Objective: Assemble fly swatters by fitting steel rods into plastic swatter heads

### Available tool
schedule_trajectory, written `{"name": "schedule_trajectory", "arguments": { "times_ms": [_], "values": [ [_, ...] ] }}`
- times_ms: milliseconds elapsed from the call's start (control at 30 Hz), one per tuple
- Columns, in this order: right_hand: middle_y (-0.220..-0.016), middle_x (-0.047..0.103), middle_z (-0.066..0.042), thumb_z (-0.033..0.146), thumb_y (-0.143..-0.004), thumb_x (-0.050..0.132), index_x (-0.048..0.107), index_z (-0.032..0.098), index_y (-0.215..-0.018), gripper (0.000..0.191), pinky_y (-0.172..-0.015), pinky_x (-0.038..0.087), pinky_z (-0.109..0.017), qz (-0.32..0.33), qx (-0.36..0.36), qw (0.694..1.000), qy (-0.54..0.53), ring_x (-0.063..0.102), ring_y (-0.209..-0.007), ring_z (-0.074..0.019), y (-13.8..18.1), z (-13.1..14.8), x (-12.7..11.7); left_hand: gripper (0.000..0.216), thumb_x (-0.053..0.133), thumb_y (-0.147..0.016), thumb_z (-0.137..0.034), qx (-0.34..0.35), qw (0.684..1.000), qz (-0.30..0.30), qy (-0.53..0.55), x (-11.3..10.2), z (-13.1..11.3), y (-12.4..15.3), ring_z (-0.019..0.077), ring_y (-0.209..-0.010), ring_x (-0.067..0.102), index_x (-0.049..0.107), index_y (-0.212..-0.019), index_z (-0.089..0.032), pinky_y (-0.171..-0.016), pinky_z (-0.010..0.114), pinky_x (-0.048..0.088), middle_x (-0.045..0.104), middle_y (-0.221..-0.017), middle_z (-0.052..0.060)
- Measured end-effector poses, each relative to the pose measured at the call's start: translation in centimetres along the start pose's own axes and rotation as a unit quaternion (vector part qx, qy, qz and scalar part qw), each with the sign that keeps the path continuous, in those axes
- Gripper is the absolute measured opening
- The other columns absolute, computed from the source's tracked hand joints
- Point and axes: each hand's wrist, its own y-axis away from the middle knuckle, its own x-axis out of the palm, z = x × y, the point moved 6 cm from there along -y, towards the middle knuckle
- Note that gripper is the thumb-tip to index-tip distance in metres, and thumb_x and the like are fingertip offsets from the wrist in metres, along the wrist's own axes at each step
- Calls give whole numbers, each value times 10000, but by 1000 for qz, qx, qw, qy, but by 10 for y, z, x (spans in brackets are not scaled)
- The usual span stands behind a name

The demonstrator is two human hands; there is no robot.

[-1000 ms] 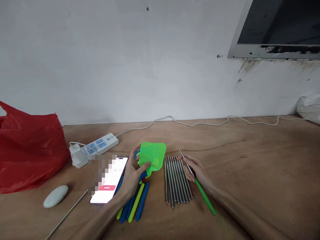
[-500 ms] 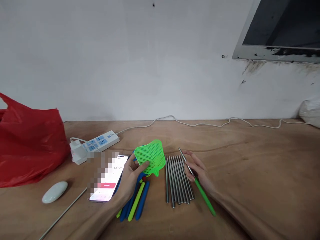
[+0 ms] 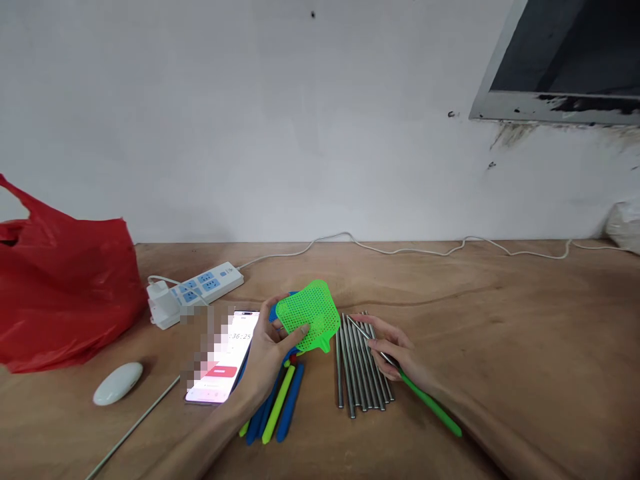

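Note:
My left hand (image 3: 270, 350) is closed on a bright green mesh fly swatter head (image 3: 311, 313), thumb across its front, with the short socket pointing down to the right. My right hand (image 3: 393, 350) grips a thin metal rod with a green handle (image 3: 431, 403). The rod's tip points up and left, near the swatter head but apart from its socket. Beneath the right hand lies a row of several steel rods (image 3: 357, 373). Blue and yellow-green handles (image 3: 285, 403) lie below the left hand, and some blue plastic shows behind the swatter head.
A lit phone (image 3: 220, 367) lies left of my left hand, partly blurred out. Farther left are a white power strip (image 3: 213, 283) with a plugged-in adapter, a white mouse-like object (image 3: 118, 384) and a red plastic bag (image 3: 70, 293). A white cable (image 3: 400, 251) runs along the wall.
My right hand has tilted the rod flatter, and its tip has moved left and down towards the swatter head. The green handle has swung out to the right. The whole view has shifted slightly.

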Motion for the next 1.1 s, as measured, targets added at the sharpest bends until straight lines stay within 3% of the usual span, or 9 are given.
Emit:
{"name": "schedule_trajectory", "arguments": {
  "times_ms": [200,300,400,500,600,767,1100],
  "values": [
    [-321,353,146,446,-857,590,551,109,-1295,554,-295,172,-193,-21,11,1000,-16,180,-260,-66,0,-7,-3,558,824,-703,-358,14,999,-37,-29,-9,2,-3,183,-689,700,468,-1110,-222,-594,255,564,698,-803,-24],
    [-412,479,104,451,-820,636,618,161,-1198,477,-295,141,-207,-51,-3,998,-39,208,-263,-53,1,-7,-5,527,821,-713,-356,20,998,-47,-31,-13,4,-4,188,-700,694,467,-1080,-220,-604,269,565,684,-825,-17],
    [-632,641,42,485,-793,675,649,201,-1127,439,-304,132,-213,-71,-15,997,-34,252,-280,-28,4,-2,-4,512,819,-718,-353,25,998,-53,-30,-14,4,-4,194,-744,693,465,-1064,-221,-646,297,577,682,-901,2],
    [-485,546,87,524,-846,618,612,199,-1239,510,-309,129,-200,-22,11,1000,9,248,-271,-45,8,3,5,517,819,-719,-359,32,997,-62,-32,-14,3,-4,200,-772,688,463,-1070,-228,-659,312,578,679,-956,12],
    [-331,407,133,526,-910,522,459,176,-1434,634,-314,203,-180,46,53,996,48,280,-262,-84,12,4,15,551,826,-705,-357,40,996,-74,-41,-15,2,-3,216,-824,686,485,-1118,-226,-669,309,575,672,-991,20],
    [-356,485,112,521,-927,489,445,153,-1440,633,-323,270,-169,80,63,992,77,319,-274,-84,15,3,18,529,822,-707,-358,38,995,-70,-61,-12,2,-1,225,-844,682,540,-1128,-207,-660,296,567,672,-993,32],
    [-507,682,27,501,-920,537,500,142,-1364,572,-296,201,-171,101,30,992,62,370,-251,-62,13,-1,22,491,799,-724,-367,37,996,-55,-66,-6,2,3,219,-882,672,525,-1107,-226,-714,305,569,653,-1021,19]
  ]
}}
